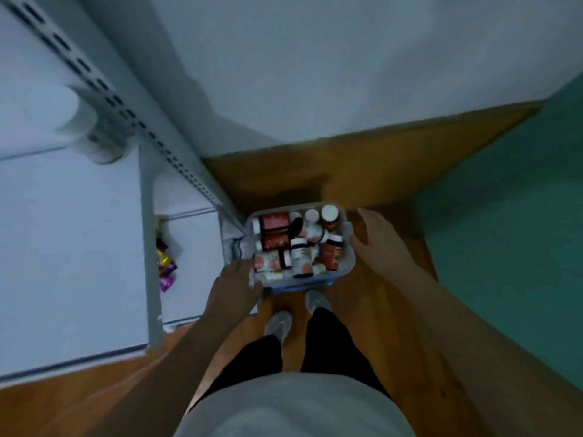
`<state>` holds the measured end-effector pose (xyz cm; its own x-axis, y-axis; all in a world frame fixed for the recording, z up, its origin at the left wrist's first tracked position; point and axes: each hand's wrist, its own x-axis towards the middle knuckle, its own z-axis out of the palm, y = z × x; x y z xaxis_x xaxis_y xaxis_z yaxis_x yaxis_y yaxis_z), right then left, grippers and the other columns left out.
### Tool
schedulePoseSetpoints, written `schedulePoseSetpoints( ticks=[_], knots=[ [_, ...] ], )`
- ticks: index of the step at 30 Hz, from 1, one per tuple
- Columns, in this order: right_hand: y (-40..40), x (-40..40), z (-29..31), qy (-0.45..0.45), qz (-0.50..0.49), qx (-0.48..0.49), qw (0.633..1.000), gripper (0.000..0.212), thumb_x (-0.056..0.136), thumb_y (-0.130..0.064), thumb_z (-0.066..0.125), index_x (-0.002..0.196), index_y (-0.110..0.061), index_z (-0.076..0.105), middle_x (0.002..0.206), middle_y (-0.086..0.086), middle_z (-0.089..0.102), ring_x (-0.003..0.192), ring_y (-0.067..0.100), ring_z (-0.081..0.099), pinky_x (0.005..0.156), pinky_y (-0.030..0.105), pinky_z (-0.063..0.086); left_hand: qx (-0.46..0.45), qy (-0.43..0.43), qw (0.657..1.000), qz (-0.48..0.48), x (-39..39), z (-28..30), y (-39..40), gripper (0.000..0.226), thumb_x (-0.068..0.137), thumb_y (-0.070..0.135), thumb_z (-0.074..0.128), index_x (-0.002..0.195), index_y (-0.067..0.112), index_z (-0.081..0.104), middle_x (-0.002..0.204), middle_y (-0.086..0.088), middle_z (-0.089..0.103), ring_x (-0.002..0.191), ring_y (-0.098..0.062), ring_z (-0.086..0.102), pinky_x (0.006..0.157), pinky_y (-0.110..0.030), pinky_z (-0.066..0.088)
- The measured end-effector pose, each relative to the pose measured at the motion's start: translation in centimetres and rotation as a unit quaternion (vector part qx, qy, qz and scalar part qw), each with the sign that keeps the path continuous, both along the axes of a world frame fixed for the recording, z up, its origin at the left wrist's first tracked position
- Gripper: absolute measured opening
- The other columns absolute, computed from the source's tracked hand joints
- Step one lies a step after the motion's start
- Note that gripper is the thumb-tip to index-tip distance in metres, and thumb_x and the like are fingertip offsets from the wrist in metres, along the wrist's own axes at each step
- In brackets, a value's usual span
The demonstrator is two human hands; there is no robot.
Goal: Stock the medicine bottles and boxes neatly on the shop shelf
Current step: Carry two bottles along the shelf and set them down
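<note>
Reaching down, the left hand [235, 287] rests against the near-left corner of a clear plastic bin [349, 247]; whether its fingers grip the rim I cannot tell through the blur. On the opposite side the right hand [377, 238] hovers just beside the bin's right wall, fingers spread and released. Medicine bottles [299, 242] (white caps, reddish labels) lie jumbled inside the bin, which sits on the wooden floor [362, 159] just ahead of the person's grey shoes [279, 323]. White shop shelf [72, 247] boards stand to the left.
</note>
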<state>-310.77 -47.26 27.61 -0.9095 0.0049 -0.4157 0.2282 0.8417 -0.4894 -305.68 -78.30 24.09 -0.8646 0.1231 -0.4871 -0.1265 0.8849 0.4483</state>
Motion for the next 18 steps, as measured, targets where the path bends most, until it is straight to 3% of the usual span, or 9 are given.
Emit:
schedulePoseSetpoints(
  ticks=[3, 7, 11, 14, 18],
  knots=[
    [0.4, -3.0, -4.8, -0.035, 0.078, -0.016, 0.996, 0.078, 0.086, -0.059, 0.039, 0.150, -0.014, 0.033, 0.143, 0.014, 0.046, 0.126, 0.033, 0.047, 0.099, 0.047, 0.045, -0.035, -0.028, 0.997, 0.059, 0.6, -0.7, 0.5, 0.054, 0.088, 0.039, 0.053, 0.134, 0.011, 0.054, 0.126, -0.016, 0.056, 0.114, -0.038, 0.055, 0.092, -0.047, 0.048],
    [0.6, -6.3, -10.5, -0.079, 0.133, -0.017, 0.988, 0.068, 0.094, -0.034, 0.059, 0.151, -0.008, 0.032, 0.147, 0.019, 0.042, 0.128, 0.037, 0.045, 0.099, 0.045, 0.044, -0.064, -0.083, 0.991, 0.087, -0.2, -3.9, 1.8, 0.056, 0.088, 0.025, 0.066, 0.140, 0.011, 0.050, 0.131, -0.017, 0.055, 0.119, -0.038, 0.052, 0.095, -0.046, 0.047],
    [0.2, -7.5, -15.8, -0.085, 0.174, -0.037, 0.980, 0.063, 0.095, -0.028, 0.060, 0.149, -0.010, 0.034, 0.141, 0.015, 0.047, 0.123, 0.033, 0.051, 0.094, 0.044, 0.049, -0.075, -0.119, 0.984, 0.106, -1.4, -8.2, 3.4, 0.058, 0.088, 0.026, 0.064, 0.141, 0.011, 0.048, 0.131, -0.018, 0.054, 0.123, -0.038, 0.051, 0.096, -0.047, 0.047],
    [-1.0, -7.2, -19.4, -0.080, 0.190, -0.033, 0.978, 0.056, 0.094, -0.024, 0.057, 0.146, -0.014, 0.037, 0.138, 0.012, 0.050, 0.124, 0.030, 0.050, 0.097, 0.045, 0.048, -0.086, -0.107, 0.986, 0.096, -2.7, -11.2, 4.8, 0.056, 0.087, 0.023, 0.063, 0.139, 0.009, 0.048, 0.127, -0.019, 0.055, 0.120, -0.039, 0.051, 0.094, -0.047, 0.046],
    [-2.5, -6.7, -22.6, -0.059, 0.201, 0.005, 0.978, 0.064, 0.092, -0.021, 0.057, 0.150, -0.013, 0.030, 0.143, 0.012, 0.044, 0.129, 0.031, 0.045, 0.101, 0.047, 0.046, -0.080, -0.051, 0.991, 0.089, -4.7, -13.9, 6.0, 0.054, 0.087, 0.015, 0.062, 0.139, 0.010, 0.048, 0.133, -0.014, 0.053, 0.122, -0.035, 0.049, 0.092, -0.046, 0.046]
  ],
)
